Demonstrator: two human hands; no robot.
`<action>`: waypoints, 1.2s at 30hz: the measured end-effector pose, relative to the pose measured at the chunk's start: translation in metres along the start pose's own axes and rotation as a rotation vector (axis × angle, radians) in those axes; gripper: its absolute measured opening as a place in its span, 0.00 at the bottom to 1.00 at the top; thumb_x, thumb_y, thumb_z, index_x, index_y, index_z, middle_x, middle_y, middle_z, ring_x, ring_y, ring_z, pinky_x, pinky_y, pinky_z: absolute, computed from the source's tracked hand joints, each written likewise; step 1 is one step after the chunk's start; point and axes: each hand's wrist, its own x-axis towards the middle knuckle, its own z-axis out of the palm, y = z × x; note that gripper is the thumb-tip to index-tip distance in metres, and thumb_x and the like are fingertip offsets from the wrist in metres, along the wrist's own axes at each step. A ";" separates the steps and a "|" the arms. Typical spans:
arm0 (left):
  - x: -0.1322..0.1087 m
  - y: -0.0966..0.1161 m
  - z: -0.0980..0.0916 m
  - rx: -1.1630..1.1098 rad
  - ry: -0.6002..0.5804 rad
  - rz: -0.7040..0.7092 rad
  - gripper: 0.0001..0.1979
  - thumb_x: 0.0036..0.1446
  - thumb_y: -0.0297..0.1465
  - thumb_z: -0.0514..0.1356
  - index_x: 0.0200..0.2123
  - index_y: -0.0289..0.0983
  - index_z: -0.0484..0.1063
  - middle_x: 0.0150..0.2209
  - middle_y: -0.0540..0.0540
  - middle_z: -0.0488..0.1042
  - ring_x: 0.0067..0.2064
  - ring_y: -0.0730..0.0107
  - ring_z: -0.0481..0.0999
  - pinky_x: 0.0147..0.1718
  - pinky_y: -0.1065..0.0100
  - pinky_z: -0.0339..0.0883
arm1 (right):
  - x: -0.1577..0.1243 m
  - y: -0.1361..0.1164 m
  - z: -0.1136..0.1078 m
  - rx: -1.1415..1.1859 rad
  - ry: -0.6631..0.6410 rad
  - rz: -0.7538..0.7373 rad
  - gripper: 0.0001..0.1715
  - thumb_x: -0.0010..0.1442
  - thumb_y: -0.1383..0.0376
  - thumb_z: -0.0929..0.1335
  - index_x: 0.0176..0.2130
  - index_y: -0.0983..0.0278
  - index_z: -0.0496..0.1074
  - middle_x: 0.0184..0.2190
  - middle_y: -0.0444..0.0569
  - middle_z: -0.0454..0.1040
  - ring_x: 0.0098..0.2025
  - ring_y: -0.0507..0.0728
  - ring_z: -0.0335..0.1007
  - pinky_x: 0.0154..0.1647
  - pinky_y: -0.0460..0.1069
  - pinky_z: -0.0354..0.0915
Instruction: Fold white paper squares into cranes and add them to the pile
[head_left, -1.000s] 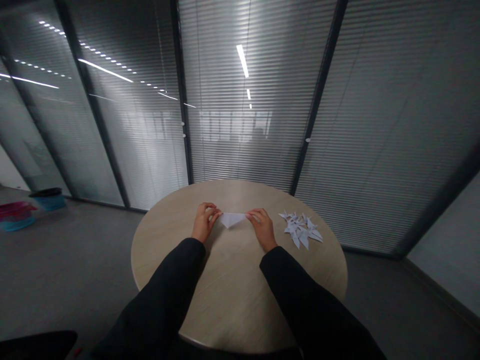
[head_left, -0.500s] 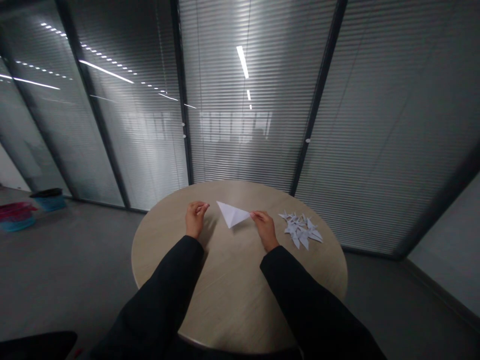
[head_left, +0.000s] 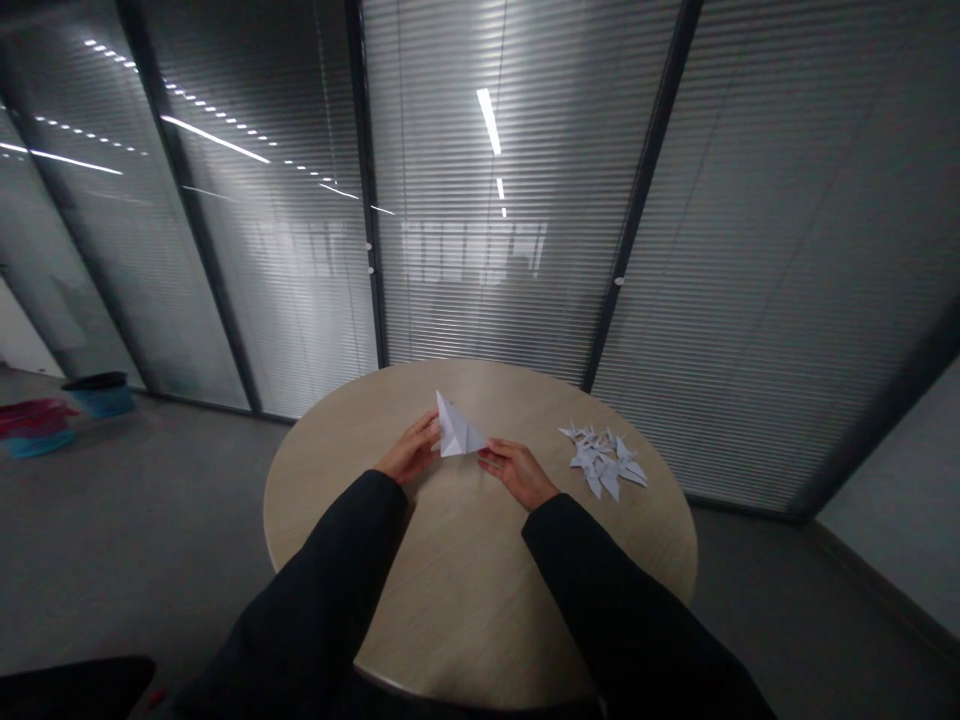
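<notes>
Between my two hands a folded white sheet of paper (head_left: 457, 432) is held up above the round table, with crease lines on its face and one corner pointing upward. My left hand (head_left: 412, 450) has its fingers against the paper's left edge. The right corner is pinched by my right hand (head_left: 517, 468), thumb on top and the other fingers curled below. To the right lies a pile of folded white paper cranes (head_left: 604, 462), touched by neither hand.
The round wooden table (head_left: 450, 580) stands close to a glass partition with blinds (head_left: 480, 300). On the floor at the far left are a blue tub with a dark rim (head_left: 105, 398) and a pink and blue tub (head_left: 34, 428). A dark object (head_left: 75, 688) shows at the lower left.
My left hand has moved right and now touches the paper, where before it was apart from it. The paper has turned and shifted slightly left, with my right hand still on its corner.
</notes>
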 end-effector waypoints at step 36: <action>0.007 -0.020 -0.002 0.195 0.177 -0.126 0.22 0.47 0.40 0.69 0.39 0.29 0.73 0.31 0.39 0.77 0.28 0.65 0.75 0.26 0.65 0.70 | 0.003 0.010 0.011 -0.532 -0.064 -0.393 0.18 0.53 0.50 0.69 0.33 0.63 0.71 0.31 0.47 0.75 0.35 0.56 0.71 0.39 0.51 0.66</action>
